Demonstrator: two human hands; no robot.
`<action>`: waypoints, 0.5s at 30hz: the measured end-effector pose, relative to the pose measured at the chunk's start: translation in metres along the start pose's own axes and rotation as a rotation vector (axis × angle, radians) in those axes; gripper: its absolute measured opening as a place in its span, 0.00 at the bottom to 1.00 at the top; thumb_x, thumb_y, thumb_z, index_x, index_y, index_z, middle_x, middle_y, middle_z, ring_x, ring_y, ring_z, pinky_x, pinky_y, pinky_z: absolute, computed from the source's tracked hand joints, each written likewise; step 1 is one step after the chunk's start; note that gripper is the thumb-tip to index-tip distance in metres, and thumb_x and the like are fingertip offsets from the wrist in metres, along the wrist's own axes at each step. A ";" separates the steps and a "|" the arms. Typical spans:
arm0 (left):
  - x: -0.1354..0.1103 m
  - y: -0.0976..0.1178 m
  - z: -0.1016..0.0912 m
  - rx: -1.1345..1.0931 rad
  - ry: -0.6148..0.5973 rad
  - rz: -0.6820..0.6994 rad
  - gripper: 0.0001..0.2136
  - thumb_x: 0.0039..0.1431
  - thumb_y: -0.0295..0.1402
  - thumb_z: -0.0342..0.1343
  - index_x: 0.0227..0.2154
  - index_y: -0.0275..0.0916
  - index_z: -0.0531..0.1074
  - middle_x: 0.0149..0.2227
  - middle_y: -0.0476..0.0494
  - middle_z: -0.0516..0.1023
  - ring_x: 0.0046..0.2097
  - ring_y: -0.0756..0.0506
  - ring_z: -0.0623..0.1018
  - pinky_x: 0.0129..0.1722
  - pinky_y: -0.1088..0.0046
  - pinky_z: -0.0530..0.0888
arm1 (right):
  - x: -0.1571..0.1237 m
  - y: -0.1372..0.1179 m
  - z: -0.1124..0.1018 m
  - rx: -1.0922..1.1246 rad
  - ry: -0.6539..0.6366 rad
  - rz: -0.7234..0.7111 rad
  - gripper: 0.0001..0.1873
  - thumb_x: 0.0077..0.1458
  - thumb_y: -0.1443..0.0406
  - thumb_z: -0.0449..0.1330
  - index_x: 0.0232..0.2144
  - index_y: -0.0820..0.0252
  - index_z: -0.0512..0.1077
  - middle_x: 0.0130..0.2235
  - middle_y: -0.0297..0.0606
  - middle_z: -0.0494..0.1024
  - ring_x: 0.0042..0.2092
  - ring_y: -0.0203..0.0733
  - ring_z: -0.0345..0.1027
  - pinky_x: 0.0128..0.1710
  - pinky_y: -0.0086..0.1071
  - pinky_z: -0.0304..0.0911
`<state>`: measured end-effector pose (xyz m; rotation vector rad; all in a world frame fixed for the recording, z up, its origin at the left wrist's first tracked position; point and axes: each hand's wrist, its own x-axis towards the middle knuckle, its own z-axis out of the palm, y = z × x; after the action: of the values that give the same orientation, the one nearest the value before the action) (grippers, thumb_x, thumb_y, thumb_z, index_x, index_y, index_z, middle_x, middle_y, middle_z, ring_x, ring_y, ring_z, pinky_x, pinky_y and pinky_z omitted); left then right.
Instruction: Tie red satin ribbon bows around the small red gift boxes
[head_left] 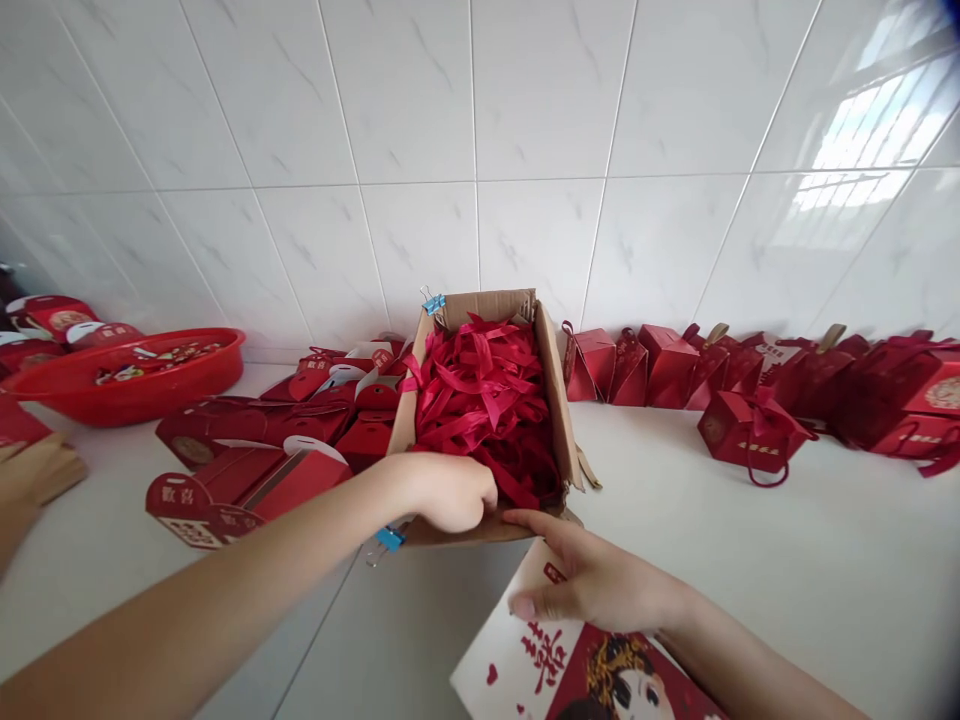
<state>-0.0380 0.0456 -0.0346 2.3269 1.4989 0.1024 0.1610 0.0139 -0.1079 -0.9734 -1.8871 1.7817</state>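
Ribbon [484, 385] heaped in the carton [555, 385] remains unused, one right-side box [746, 435] already bears a bow [761, 405] and a left-side box [259, 480] seems bare, while the left hand [457, 495] curls, its pinch untellable, and the right hand [592, 580] pinches a printed panel [581, 655], index outstretched.

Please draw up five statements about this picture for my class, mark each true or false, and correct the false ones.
1. The cardboard box holds red ribbons. True.
2. The red basin stands to the right of the cardboard box. False: it stands to the left.
3. The right hand holds a printed carton. True.
4. The left hand lies flat with fingers spread. False: it is curled, at the near side of the cardboard box.
5. The binder clip at the cardboard box's near left corner is blue. True.
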 end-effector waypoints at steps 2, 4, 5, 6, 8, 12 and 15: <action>0.024 0.000 -0.008 0.045 -0.120 0.001 0.18 0.30 0.21 0.50 0.23 0.45 0.79 0.24 0.50 0.82 0.22 0.45 0.76 0.19 0.76 0.68 | 0.000 0.004 0.001 -0.002 -0.002 0.034 0.43 0.47 0.61 0.65 0.62 0.58 0.53 0.40 0.39 0.74 0.42 0.42 0.68 0.41 0.33 0.64; 0.046 -0.006 -0.017 0.091 -0.085 -0.025 0.22 0.33 0.22 0.52 0.35 0.42 0.78 0.36 0.43 0.83 0.31 0.43 0.79 0.27 0.75 0.71 | 0.000 0.006 0.001 0.018 -0.044 0.087 0.45 0.47 0.61 0.66 0.63 0.58 0.50 0.34 0.34 0.73 0.37 0.39 0.67 0.37 0.31 0.62; 0.054 -0.010 -0.022 0.109 -0.039 -0.036 0.23 0.38 0.23 0.52 0.42 0.40 0.75 0.42 0.40 0.81 0.35 0.43 0.79 0.32 0.74 0.72 | -0.001 0.006 0.001 0.031 -0.061 0.104 0.46 0.47 0.61 0.66 0.64 0.58 0.48 0.31 0.32 0.71 0.35 0.38 0.67 0.35 0.30 0.61; 0.061 -0.016 -0.027 0.124 0.019 -0.045 0.23 0.42 0.25 0.51 0.46 0.38 0.72 0.46 0.37 0.79 0.38 0.42 0.78 0.35 0.72 0.72 | -0.001 0.006 0.001 0.041 -0.070 0.109 0.47 0.47 0.61 0.66 0.64 0.58 0.48 0.30 0.31 0.70 0.34 0.37 0.66 0.34 0.29 0.60; 0.072 -0.029 -0.037 0.137 0.125 -0.047 0.21 0.51 0.26 0.47 0.50 0.36 0.66 0.50 0.35 0.74 0.45 0.42 0.76 0.42 0.71 0.71 | -0.001 0.004 0.000 0.049 -0.068 0.100 0.46 0.47 0.61 0.66 0.63 0.58 0.48 0.30 0.30 0.69 0.33 0.36 0.65 0.34 0.28 0.59; 0.076 -0.048 -0.045 0.150 0.152 -0.001 0.17 0.53 0.28 0.47 0.47 0.35 0.62 0.44 0.37 0.76 0.42 0.44 0.76 0.38 0.73 0.71 | 0.000 0.002 -0.001 0.060 -0.076 0.097 0.46 0.47 0.61 0.66 0.63 0.59 0.49 0.31 0.31 0.69 0.33 0.36 0.64 0.34 0.29 0.58; 0.068 -0.047 -0.040 0.191 0.059 0.087 0.09 0.52 0.31 0.53 0.38 0.38 0.67 0.35 0.45 0.77 0.35 0.47 0.75 0.32 0.76 0.69 | 0.001 0.005 -0.002 0.076 -0.081 0.093 0.46 0.47 0.61 0.66 0.63 0.58 0.49 0.31 0.31 0.68 0.32 0.35 0.62 0.34 0.29 0.57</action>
<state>-0.0595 0.1344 -0.0230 2.5613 1.4942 0.0525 0.1630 0.0159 -0.1130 -0.9896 -1.8340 1.9593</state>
